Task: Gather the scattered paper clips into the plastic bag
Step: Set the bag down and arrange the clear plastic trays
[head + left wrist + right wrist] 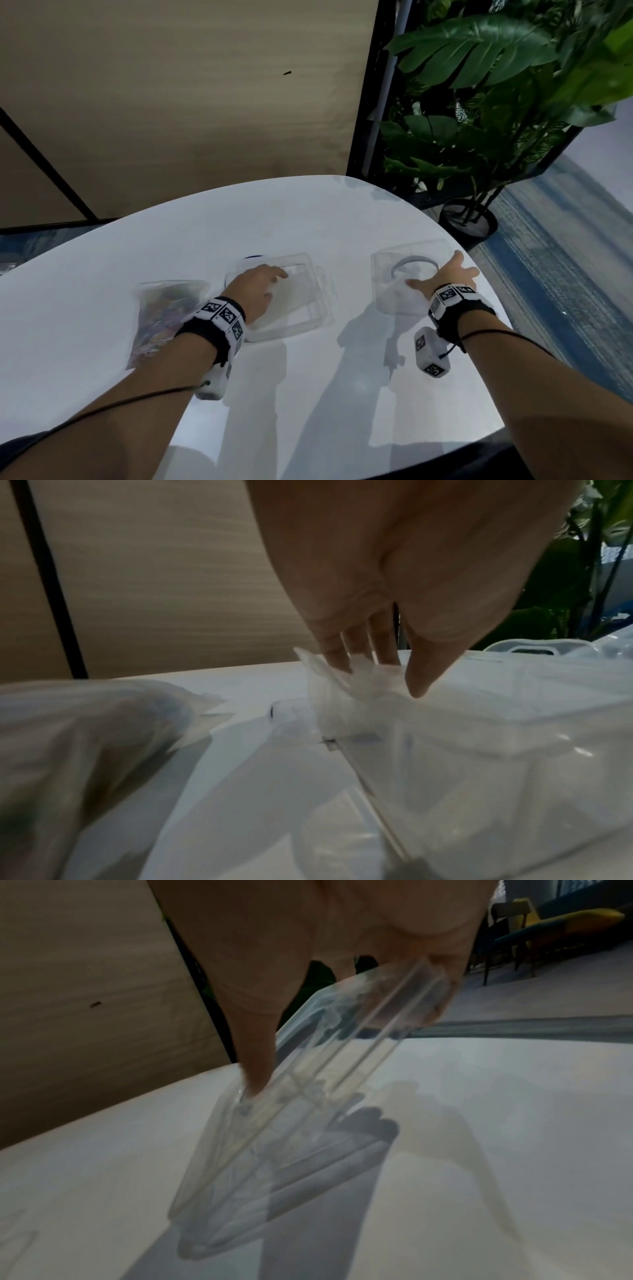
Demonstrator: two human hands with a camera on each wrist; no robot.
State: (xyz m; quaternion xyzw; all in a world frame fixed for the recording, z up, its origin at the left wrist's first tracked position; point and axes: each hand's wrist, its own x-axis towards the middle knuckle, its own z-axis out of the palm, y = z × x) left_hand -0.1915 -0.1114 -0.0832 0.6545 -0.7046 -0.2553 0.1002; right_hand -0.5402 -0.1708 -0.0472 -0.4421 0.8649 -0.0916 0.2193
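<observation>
Left hand (260,291), fingers pinching a crumpled clear plastic bag (352,680) over a clear lidded box (301,308); right hand (445,274) gripping a second clear case (397,277), tilted above the white counter (171,240); bag of coloured paper clips (164,315) lying left.

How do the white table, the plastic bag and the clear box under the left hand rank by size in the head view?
1. white table
2 and 3. plastic bag and clear box: they look alike.

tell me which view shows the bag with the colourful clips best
The head view: the plastic bag lies whole on the table, left of the left hand. The left wrist view shows only a blurred corner; the right wrist view shows none.
</observation>
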